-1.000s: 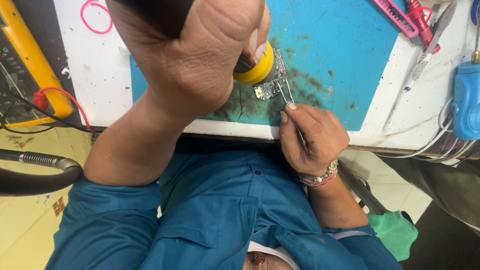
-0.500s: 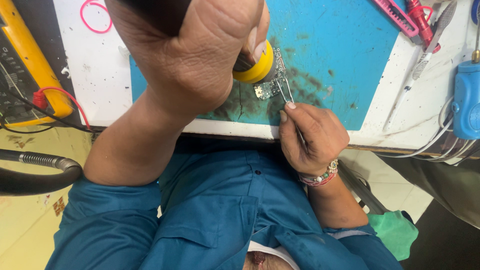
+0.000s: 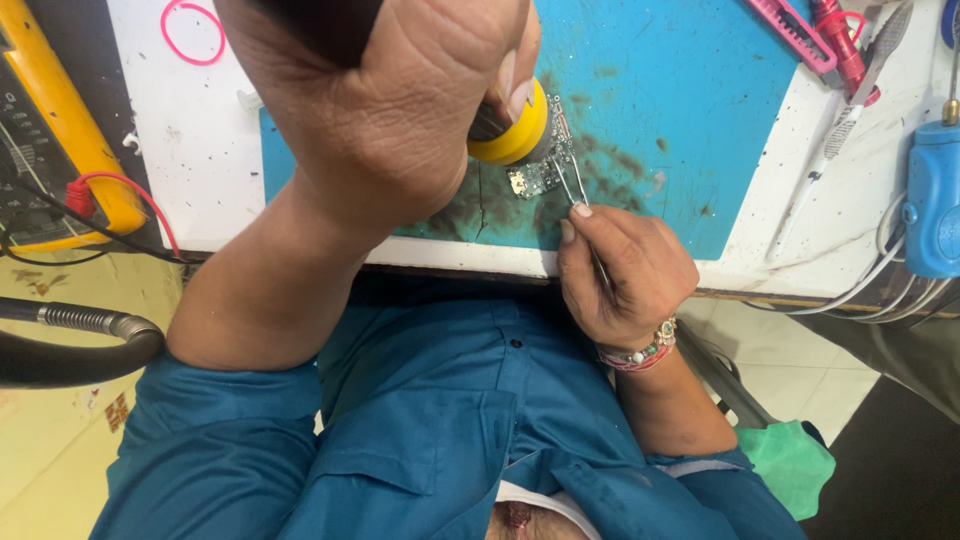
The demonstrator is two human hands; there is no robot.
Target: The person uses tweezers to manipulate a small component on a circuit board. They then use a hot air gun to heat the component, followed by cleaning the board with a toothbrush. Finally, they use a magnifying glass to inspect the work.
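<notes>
On the far left of the white bench (image 3: 200,170) lies a yellow multimeter (image 3: 70,130). Next, the left hand (image 3: 390,110) is clenched round a yellow-collared soldering iron (image 3: 515,128), its tip down at a small circuit board (image 3: 538,176) on the blue mat (image 3: 700,100). Just right, the right hand (image 3: 620,270) pinches tweezers (image 3: 573,188) whose tips touch the board. It looks like joint work mid-step; any further move calls for steady tweezers and a light tip.
</notes>
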